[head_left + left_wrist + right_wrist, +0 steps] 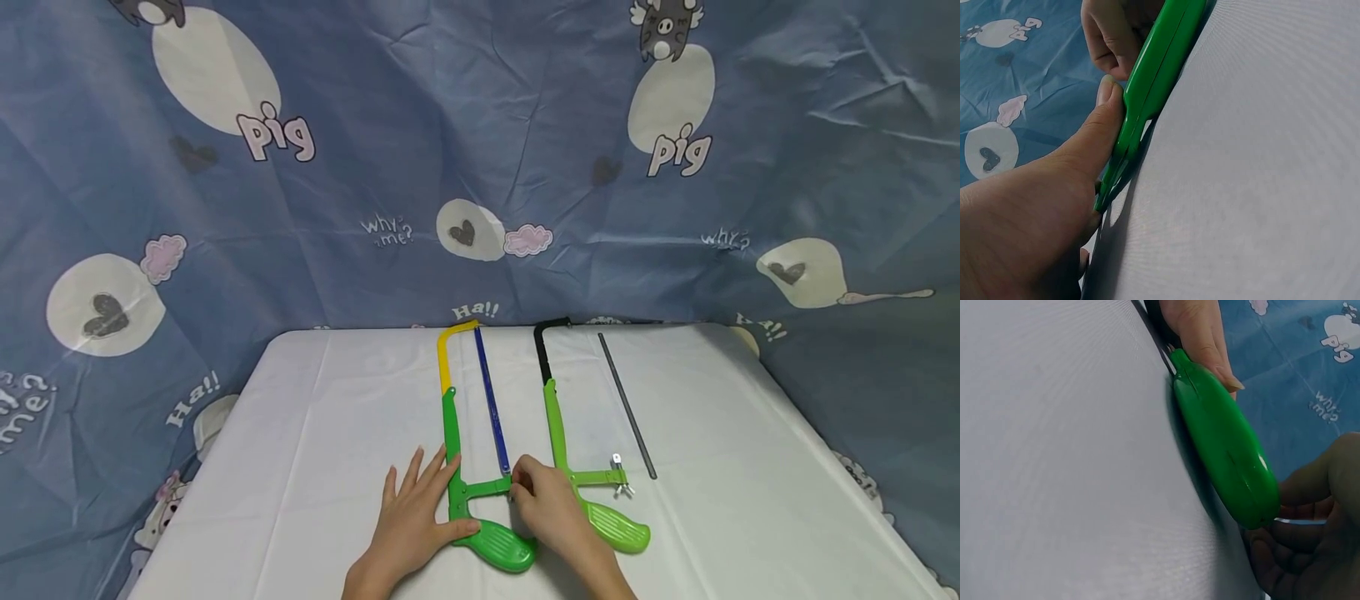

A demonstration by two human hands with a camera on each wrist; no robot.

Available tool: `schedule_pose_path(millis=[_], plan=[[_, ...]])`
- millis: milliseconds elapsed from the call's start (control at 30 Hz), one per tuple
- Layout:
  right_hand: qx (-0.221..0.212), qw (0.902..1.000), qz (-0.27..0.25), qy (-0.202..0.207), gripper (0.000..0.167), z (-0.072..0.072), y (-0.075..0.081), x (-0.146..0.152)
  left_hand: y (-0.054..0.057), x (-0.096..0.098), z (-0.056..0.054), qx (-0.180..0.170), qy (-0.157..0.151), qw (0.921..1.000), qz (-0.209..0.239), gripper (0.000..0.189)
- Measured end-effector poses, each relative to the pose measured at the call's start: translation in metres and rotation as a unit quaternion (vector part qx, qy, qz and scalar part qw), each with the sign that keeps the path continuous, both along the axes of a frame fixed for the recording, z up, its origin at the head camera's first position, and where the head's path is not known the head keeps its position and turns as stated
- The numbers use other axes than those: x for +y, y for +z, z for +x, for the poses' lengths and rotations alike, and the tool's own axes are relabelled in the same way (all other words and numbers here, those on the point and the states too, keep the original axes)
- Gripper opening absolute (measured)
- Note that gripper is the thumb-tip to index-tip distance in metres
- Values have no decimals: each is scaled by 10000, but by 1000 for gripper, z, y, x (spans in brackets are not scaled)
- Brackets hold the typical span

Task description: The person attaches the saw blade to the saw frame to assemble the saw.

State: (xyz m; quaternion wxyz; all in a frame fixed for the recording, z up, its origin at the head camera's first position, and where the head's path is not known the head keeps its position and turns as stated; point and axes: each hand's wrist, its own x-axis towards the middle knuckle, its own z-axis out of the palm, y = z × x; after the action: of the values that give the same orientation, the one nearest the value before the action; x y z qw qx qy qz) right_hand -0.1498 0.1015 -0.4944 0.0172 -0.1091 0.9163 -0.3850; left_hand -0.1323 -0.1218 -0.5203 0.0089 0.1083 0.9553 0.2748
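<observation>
A hacksaw with a green handle (498, 546), a yellow front arm (444, 358) and a blue blade (492, 400) lies on the white-covered table. My left hand (412, 518) presses flat on its green frame, fingers straight, the thumb on the upper end of the handle. At the crossbar's (487, 487) right end, beside the blade's near end, my right hand (551, 508) has its thumb and fingers curled together, pinching a small part there. The fingers hide that part. In the right wrist view, the green handle (1229, 444) covers some of the right fingertips (1300, 487).
Just right stands a second hacksaw, lying flat, with a light green handle (618, 527), a black front arm (542, 346) and a silver wing nut (624, 491). Further right lies a loose grey blade (627, 404). A blue printed cloth (360, 150) hangs behind the table (315, 433).
</observation>
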Motion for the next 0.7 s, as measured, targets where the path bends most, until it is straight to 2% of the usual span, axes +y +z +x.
schedule_pose_path(millis=[267,700], plan=[[-93,9998,-139,-109,13,-1,-1,2,0,0,0,-45,1,10000,-38,100],[23,9992,-284,-295,13,-1,0,5,2,1,2,6,19,10000,13,99]])
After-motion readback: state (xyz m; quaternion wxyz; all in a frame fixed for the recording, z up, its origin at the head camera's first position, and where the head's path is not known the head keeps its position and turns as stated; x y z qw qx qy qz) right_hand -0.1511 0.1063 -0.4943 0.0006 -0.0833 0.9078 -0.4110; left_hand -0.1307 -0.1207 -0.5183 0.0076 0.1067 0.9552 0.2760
